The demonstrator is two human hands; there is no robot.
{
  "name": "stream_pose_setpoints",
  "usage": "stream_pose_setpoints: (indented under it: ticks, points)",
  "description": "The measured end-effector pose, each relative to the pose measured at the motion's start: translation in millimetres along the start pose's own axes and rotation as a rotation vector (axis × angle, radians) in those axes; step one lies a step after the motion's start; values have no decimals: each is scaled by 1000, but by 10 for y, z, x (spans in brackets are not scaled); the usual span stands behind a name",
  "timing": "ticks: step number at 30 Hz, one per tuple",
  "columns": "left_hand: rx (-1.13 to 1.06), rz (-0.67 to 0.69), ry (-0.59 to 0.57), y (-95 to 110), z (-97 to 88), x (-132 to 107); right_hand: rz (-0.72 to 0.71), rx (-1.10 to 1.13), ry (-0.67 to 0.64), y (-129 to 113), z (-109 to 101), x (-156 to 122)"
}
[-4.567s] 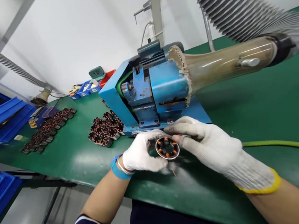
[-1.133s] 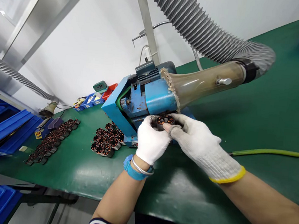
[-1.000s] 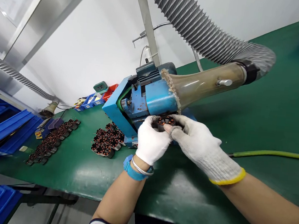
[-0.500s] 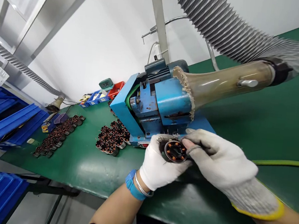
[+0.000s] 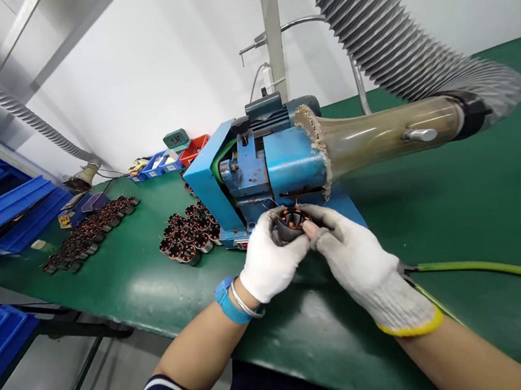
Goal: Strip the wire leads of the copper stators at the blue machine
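Both my hands wear white knit gloves and grip one round stator (image 5: 291, 221) wound with copper coils. My left hand (image 5: 270, 260) cups it from below and the left. My right hand (image 5: 359, 262) pinches its right rim with thumb and forefinger. The stator sits right at the front of a blue bench machine (image 5: 264, 161), just under its slot. Thin copper wire ends stick up from the stator toward the machine.
A clear funnel (image 5: 388, 131) and grey ribbed hose (image 5: 397, 42) lead off the machine. A cluster of stators (image 5: 187, 238) lies left of it, a longer row (image 5: 89, 233) further left. Blue bins (image 5: 2, 217) stand at the left, and a green hose (image 5: 480, 268) lies on the green table (image 5: 149, 282).
Over the last second my hands drew the stator back from the machine toward me, then raised it again to the machine's front. The camera view shifted.
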State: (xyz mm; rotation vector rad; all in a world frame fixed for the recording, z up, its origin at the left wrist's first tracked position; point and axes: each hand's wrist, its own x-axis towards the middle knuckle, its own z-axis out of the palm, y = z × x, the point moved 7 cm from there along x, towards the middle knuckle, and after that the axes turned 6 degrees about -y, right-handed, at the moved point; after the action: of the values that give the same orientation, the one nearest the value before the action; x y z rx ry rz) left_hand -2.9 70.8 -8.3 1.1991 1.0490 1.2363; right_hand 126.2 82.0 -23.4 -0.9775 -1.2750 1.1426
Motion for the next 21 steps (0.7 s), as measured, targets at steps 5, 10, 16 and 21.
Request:
stream_pose_setpoints:
  ticks: [5,10,16,21]
  points:
    - [39,45,51,141,22,97,-44,87,7,-109,18,88]
    - [93,61,65,160,14,128,-24,138,-22,-110,14,131]
    - [119,68,2,96,-10,-3,-108,-46,-50,-127,-49,-16]
    - [222,12,-24,-39,-345,-523,-347,-256,-251,-233,52,-343]
